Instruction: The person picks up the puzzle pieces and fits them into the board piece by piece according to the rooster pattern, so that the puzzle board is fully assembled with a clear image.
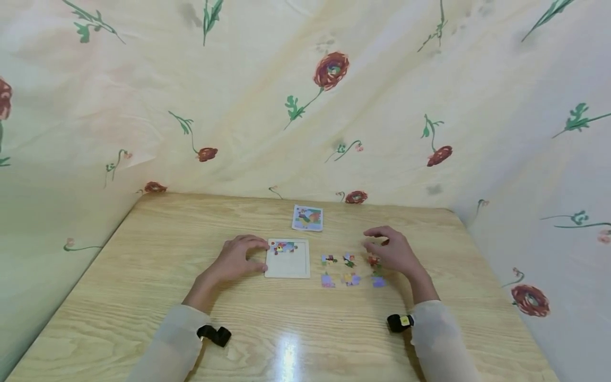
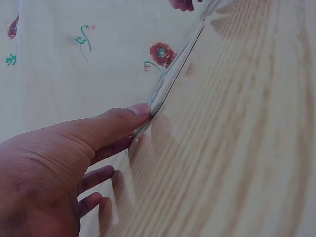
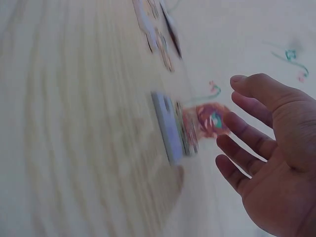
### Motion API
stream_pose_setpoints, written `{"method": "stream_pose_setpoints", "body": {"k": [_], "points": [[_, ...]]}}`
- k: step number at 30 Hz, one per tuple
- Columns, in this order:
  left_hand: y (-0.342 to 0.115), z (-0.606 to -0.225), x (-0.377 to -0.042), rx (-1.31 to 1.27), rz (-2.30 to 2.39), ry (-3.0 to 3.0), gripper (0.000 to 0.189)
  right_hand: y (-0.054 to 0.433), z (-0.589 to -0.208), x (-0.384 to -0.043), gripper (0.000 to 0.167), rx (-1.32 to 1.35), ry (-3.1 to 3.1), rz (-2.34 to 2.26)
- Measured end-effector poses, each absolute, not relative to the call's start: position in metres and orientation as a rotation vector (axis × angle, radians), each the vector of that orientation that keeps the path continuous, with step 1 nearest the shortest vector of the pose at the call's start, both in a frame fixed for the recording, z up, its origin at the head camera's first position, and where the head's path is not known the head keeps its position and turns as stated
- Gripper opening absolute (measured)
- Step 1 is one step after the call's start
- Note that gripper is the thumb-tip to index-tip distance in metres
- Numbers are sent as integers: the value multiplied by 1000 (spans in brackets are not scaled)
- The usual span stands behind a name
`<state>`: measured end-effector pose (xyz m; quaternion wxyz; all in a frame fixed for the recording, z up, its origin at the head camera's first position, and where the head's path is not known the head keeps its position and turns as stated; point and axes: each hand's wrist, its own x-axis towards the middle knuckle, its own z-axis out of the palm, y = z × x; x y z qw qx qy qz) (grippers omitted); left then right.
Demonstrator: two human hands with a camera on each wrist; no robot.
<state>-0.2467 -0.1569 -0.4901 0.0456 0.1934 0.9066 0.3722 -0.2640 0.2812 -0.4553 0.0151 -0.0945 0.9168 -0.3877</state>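
Observation:
A white square puzzle tray (image 1: pixel 289 265) lies mid-table, with joined jigsaw pieces (image 1: pixel 284 248) along its top left part. At the tray's left edge is my left hand (image 1: pixel 237 259), thumb and index finger touching the rim apart from each other. The left wrist view shows the thumb (image 2: pixel 136 111) on that edge. My right hand (image 1: pixel 393 252) hovers by the rightmost loose pieces, partly covering a red one (image 1: pixel 374 260). In the right wrist view its fingers (image 3: pixel 249 133) are spread and hold nothing, beside a purple-sided piece (image 3: pixel 169 131).
Loose jigsaw pieces lie in two rows right of the tray, among them a lilac one (image 1: pixel 327 281) and a yellow-purple one (image 1: pixel 351 279). A small picture card (image 1: pixel 307 218) lies behind the tray. Flowered cloth (image 1: pixel 267 106) hangs around the wooden table (image 1: pixel 267 318).

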Motion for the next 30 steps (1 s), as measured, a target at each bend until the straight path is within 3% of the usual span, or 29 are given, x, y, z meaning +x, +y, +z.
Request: {"method": "stream_pose_setpoints", "body": {"k": [10,30], "points": [[-157,-491,-245,569,1134,2756,49,315,-467,-261,48,-200,2835,-1229],[-158,-492,-247,582,1122,2772,49,321,-475,-272,36,-376,2807,-1136]]}}
